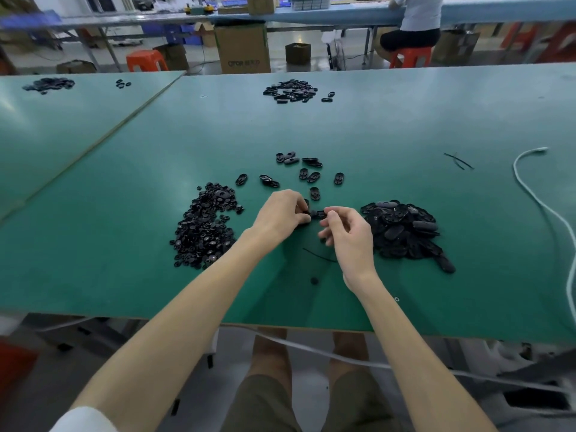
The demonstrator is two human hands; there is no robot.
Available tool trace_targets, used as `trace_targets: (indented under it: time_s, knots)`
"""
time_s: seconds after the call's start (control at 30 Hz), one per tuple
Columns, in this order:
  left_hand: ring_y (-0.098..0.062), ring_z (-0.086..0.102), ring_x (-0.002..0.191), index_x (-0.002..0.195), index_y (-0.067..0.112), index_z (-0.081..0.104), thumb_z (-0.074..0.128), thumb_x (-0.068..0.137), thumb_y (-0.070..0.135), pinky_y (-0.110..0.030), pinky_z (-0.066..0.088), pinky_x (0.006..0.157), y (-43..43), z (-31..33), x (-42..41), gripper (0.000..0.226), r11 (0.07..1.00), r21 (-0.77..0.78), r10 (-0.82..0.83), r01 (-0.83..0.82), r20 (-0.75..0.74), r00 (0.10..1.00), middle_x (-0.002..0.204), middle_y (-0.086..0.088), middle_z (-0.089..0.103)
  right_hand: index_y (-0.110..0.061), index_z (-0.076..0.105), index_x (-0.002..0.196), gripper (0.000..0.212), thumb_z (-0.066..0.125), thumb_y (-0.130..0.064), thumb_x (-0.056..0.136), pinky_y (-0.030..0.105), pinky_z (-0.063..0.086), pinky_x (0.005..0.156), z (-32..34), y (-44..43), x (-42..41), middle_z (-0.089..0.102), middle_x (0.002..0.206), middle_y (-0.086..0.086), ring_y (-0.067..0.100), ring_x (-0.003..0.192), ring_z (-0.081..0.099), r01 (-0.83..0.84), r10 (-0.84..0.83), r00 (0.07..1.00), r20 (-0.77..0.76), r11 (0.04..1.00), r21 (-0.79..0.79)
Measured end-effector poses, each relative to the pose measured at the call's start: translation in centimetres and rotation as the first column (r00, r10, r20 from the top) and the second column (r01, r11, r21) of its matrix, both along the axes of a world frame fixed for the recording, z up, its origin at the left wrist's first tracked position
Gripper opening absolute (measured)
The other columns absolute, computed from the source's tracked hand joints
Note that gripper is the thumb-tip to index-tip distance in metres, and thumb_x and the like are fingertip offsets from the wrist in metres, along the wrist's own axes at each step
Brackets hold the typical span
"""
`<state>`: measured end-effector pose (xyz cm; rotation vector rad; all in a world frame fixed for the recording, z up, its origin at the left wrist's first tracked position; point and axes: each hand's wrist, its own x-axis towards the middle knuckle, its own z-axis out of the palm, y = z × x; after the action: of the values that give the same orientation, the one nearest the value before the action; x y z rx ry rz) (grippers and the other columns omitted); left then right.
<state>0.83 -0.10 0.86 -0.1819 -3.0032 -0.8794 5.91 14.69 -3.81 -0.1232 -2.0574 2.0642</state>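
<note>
- Currently, the left grip (285, 213) is curling round one end of a small black oval plastic piece (315, 214), and the right grip (346, 235) is pinching the other end between thumb and forefinger. The piece is hanging just above the green matte counter (436, 120), between the two heaps.
- Progress, as judged: the work is looking like an early stage of a long batch. A scatter of loose black oval plastic units (307, 175) is lying just beyond the hands. These are probably finished, though that is not showing clearly.
- Remaining, as judged: a wide heap of small round black plastic discs (204, 227) is sitting to the left. A taller heap of black oval plastic shells (402, 229) is sitting to the right. Both are looking large, so most of the stock is awaiting fitting.
- Materials: the discs are showing as thin, glossy and holed. The shells are appearing smooth, rounded and duller. The counter surface is reflecting soft light.
- Other items: a far cluster of black oval parts (291, 90) is lying near the back edge. A white cable (530, 188) is trailing along the right side. A thin black strand (319, 256) and a lone small black round part (314, 280) are lying near the right wrist.
</note>
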Motion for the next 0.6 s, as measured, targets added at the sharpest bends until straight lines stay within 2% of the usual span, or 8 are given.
trace_targets:
  time_s: [0.2,0.27,0.33,0.4,0.5,0.6]
  knots:
    - [-0.019,0.064,0.094,0.114,0.011,0.075,0.077,0.092,0.02,-0.029,0.05,0.087,-0.3,-0.5,0.7,0.024,0.998,0.054,0.03,-0.026,-0.089,0.996,0.101,-0.003,0.069,-0.017,0.069,0.106,0.012,0.057,-0.016,0.106,0.021,0.05,0.058,0.0,0.0,0.0,0.073,0.084,-0.001,0.008,0.066,0.069,0.004,-0.004,1.0,0.006,1.0,-0.016]
    - [-0.014,0.063,0.09,0.114,0.012,0.075,0.076,0.092,0.021,-0.021,0.048,0.086,-0.6,-0.4,1.0,0.024,0.994,0.113,0.024,-0.008,-0.138,0.99,0.103,-0.003,0.067,-0.018,0.069,0.105,0.01,0.059,-0.017,0.105,0.021,0.051,0.059,-0.1,0.0,0.0,0.074,0.085,-0.001,0.008,0.067,0.069,0.003,-0.003,1.0,0.006,1.0,-0.026]
    - [-0.007,0.063,0.086,0.111,0.015,0.076,0.078,0.091,0.022,-0.007,0.043,0.08,-0.7,-0.2,1.7,0.021,0.984,0.172,-0.014,0.045,-0.177,0.984,0.1,-0.001,0.066,-0.019,0.069,0.104,0.007,0.062,-0.018,0.104,0.021,0.051,0.06,-0.1,0.1,0.0,0.074,0.087,0.0,0.008,0.068,0.069,0.007,-0.007,1.0,0.001,0.999,-0.038]
    - [-0.002,0.063,0.086,0.11,0.017,0.078,0.079,0.09,0.022,-0.002,0.04,0.078,-0.7,-0.1,2.5,0.021,0.971,0.206,-0.078,0.118,-0.193,0.978,0.097,0.002,0.067,-0.022,0.07,0.103,0.005,0.065,-0.022,0.103,0.021,0.053,0.061,-0.1,0.1,0.0,0.076,0.089,-0.001,0.009,0.071,0.071,0.001,-0.001,1.0,-0.004,0.999,-0.05]
    - [0.0,0.062,0.088,0.11,0.02,0.078,0.079,0.09,0.021,-0.004,0.04,0.078,-0.7,-0.2,3.9,0.019,0.955,0.229,-0.145,0.19,-0.196,0.97,0.099,0.005,0.066,-0.023,0.073,0.1,0.005,0.068,-0.022,0.101,0.022,0.055,0.063,-0.1,0.2,0.0,0.078,0.087,-0.003,0.01,0.074,0.072,-0.035,0.035,0.999,-0.017,0.999,-0.023]
    - [-0.002,0.061,0.089,0.11,0.019,0.077,0.077,0.092,0.022,-0.008,0.041,0.08,-1.1,-0.2,4.5,0.019,0.958,0.214,-0.145,0.188,-0.202,0.969,0.099,0.005,0.065,-0.018,0.076,0.098,0.006,0.07,-0.016,0.099,0.022,0.053,0.06,-0.1,0.3,0.1,0.078,0.083,-0.001,0.01,0.071,0.072,-0.022,0.021,0.999,-0.025,1.0,-0.018]
